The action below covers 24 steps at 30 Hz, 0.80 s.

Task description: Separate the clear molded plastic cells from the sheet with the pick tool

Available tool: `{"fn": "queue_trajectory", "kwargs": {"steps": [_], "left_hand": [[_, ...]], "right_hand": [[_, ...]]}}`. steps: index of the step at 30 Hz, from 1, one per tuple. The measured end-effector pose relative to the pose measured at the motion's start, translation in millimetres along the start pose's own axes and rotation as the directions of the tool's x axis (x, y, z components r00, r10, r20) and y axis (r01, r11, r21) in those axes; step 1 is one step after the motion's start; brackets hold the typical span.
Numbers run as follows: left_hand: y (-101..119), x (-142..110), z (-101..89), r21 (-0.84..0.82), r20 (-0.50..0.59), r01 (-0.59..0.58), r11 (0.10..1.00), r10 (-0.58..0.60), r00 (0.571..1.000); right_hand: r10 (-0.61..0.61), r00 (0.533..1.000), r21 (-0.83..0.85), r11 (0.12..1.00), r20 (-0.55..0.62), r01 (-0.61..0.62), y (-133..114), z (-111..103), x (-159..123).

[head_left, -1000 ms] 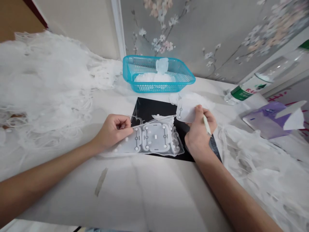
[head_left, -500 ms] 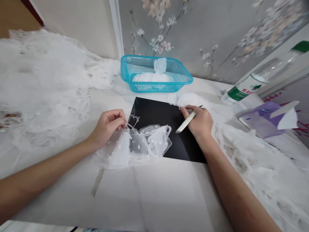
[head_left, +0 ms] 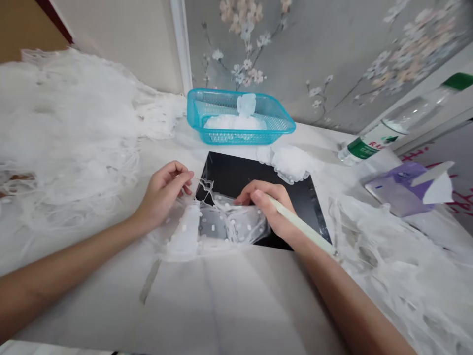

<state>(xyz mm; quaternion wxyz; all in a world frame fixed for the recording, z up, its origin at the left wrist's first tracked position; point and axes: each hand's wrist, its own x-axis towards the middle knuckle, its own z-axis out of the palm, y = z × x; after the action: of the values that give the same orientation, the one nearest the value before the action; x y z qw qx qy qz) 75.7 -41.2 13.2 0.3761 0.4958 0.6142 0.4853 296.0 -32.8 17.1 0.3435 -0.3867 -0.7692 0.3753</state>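
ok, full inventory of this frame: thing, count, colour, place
silicone sheet: 1, translucent white with studs, on the black mat's near-left part
black mat: 1, black, table centre
basket: 1, turquoise, behind the mat, white pieces inside
white scrap piles: several, white, left, right and at the mat's far edge
bottle: 1, clear, green label and cap, lying far right
purple pack: 1, right
stick tool: 1, pale, in right hand
left hand: pinching the sheet's edge
right hand: on the sheet
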Motion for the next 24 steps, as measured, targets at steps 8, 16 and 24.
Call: {"fn": "queue_trajectory", "kwargs": {"steps": [8,16,24], "left_hand": [[-8.8,10.3,-6.4,0.041,-0.264,-0.193,0.98,0.197,0.944],[11.4,-14.3,-5.1,0.458,0.459,-0.474,0.752,0.256,0.851],[8.5,-16.1,0.6,0.453,0.348,-0.295,0.841,0.138,0.927]], "right_hand": [[0.054,0.997,-0.181,0.981,-0.064,-0.064,10.0,-2.4,2.6],[0.317,0.919,0.446,0.875,-0.235,-0.188,6.2,20.6,3.6],[0.263,0.94,0.623,0.778,-0.219,-0.073,5.6,23.9,5.0]]}}
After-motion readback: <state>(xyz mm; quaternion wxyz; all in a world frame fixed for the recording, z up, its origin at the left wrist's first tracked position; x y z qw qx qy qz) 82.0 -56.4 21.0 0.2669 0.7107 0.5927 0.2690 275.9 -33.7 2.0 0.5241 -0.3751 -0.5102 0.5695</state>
